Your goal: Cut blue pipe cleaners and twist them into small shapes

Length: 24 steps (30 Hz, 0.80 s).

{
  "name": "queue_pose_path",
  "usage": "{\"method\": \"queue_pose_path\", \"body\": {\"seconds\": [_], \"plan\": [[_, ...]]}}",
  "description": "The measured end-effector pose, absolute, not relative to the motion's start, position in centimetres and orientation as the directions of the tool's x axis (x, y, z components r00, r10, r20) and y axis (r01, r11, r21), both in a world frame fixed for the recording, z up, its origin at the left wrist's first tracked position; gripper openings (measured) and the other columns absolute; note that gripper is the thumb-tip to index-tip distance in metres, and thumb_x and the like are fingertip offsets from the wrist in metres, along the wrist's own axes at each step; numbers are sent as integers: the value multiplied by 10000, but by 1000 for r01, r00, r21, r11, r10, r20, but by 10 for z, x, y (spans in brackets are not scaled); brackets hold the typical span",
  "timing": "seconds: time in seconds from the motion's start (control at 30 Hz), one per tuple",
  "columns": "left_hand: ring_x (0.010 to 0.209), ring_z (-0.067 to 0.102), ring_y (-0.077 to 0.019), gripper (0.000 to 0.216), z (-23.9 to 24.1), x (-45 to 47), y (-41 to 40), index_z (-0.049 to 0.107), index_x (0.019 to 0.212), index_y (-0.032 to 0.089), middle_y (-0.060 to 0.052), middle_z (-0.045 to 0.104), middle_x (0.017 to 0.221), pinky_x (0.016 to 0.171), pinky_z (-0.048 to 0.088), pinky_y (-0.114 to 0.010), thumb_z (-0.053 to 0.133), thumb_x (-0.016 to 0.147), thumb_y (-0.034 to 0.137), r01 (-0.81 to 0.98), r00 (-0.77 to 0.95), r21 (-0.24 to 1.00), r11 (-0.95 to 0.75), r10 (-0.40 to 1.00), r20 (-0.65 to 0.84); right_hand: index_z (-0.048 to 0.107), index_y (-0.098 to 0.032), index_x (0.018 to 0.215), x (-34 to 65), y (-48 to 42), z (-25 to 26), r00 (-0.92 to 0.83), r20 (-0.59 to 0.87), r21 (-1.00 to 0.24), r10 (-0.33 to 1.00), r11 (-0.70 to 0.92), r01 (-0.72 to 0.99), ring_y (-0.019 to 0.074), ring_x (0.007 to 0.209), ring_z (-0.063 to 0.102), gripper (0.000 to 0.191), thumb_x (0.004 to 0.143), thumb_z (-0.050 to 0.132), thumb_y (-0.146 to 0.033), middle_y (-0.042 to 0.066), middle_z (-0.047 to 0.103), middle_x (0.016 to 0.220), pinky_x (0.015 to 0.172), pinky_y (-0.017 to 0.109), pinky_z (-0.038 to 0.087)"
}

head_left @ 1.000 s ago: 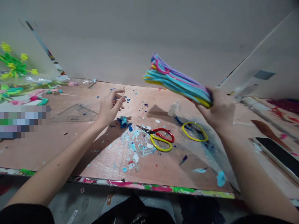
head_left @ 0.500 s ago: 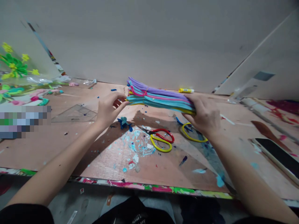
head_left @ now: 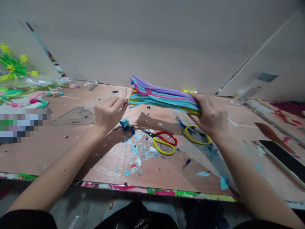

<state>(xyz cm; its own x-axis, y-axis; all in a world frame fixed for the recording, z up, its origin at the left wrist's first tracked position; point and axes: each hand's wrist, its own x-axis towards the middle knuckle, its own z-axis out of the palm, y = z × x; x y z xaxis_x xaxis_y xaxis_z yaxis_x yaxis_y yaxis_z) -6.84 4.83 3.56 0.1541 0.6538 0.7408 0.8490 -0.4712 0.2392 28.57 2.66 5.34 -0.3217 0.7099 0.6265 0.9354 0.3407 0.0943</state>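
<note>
My right hand (head_left: 211, 116) grips the right end of a bundle of pipe cleaners (head_left: 162, 95), raised above the table. The bundle is purple on top, with light blue, pink and yellow stems below, and a pink stem is tied round it near the left end. At that left end my left hand (head_left: 110, 113) is closed in a pinch on the tip of a pipe cleaner, whose colour I cannot make out. One light blue stem sticks out low beside the fingers. Beneath lie scissors (head_left: 164, 143) with red and yellow handles, and a small blue pipe-cleaner piece (head_left: 127, 125).
A clear set square (head_left: 73, 117) lies left; green and yellow pipe-cleaner flowers (head_left: 13, 65) stand behind it. A yellow loop (head_left: 196, 141) is under my right hand. A glue stick (head_left: 189, 91) lies at the back, a phone (head_left: 282, 162) at the right. Scraps litter the table (head_left: 100, 159).
My left hand has drawn slightly left and its fingers have closed into a tighter pinch. A light blue stem now splays from the bundle's lower left. My right hand and the bundle shifted slightly right.
</note>
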Motion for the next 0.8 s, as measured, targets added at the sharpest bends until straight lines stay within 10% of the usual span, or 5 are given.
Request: {"method": "queue_pose_path", "body": {"seconds": [0.47,0.8], "plan": [[828,664,-184,175,46,-100,63,645,947,261,-29,708,924,700,463,-317,543,971,401,844,-102,381,-376,586,804,557,-143,1369,319,34,58,-185,701,153,688,108,982,352,1066,619,523,936,517,-434,198,681,1199,905,383,429],[663,595,-127,145,48,-118,81,567,926,180,7,616,828,645,414,-319,582,941,323,693,-436,638,-336,510,741,600,-125,1297,383,60,44,313,699,-187,643,-259,948,372,1012,644,613,784,680,-452,199,707,1131,823,407,450]]}}
